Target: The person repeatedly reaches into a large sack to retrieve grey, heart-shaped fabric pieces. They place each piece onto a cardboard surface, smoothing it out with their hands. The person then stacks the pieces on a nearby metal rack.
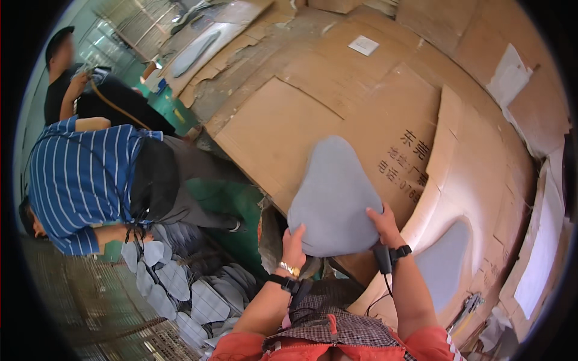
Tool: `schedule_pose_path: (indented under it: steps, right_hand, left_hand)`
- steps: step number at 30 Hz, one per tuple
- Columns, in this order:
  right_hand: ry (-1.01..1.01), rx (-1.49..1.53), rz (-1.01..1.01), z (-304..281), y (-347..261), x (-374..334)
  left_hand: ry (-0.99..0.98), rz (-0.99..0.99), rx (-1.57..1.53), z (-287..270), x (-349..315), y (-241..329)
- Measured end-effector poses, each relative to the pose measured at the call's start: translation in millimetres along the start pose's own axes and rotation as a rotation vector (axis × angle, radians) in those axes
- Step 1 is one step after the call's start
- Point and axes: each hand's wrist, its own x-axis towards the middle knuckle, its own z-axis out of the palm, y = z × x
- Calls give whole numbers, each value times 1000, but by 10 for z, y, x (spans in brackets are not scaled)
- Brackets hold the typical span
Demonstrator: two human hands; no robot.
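Both my hands hold a grey pad [335, 195], shaped like a rounded triangle with its narrow end pointing away from me. My left hand [293, 248] grips its lower left edge, thumb on top and fingers mostly hidden beneath. At the lower right edge, my right hand [384, 225] has the same hold. The pad is over the near part of a cardboard-covered table [280, 129]. A similar grey piece [444, 262] lies on a brightly lit cardboard surface to the right of my right forearm.
Many grey pieces [209, 301] are heaped at lower left, where a person in a striped blue shirt [90, 174] bends over them. Another person in dark clothes [60, 84] stands behind. A hand tool [472, 305] lies at lower right. One long grey piece [195, 54] rests farther back.
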Motion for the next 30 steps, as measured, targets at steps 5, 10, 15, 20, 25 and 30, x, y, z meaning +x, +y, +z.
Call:
schedule_pose_path:
  steps: [5,10,15,20,25,30]
  right_hand:
    - [97,151,29,44,6,-224]
    - [111,155,-46,49,7,-280]
    - [131,-218,-85,139,-158,-95]
    - [102,-345,-147,32,-118,107]
    - [152,-221,-235,60,-63,28]
    - [20,30,-26,-92,-139,41]
  left_hand:
    - [-38,-245,-138,92,158,275]
    - [-9,55,73,28,-25,12]
    - [49,-20,16,95,-42,-14]
    - [32,-4,-113,17,-17,-125]
    - [46,-79,-55,79,44,-8]
    - [17,-63,-35,-41,24,-30]
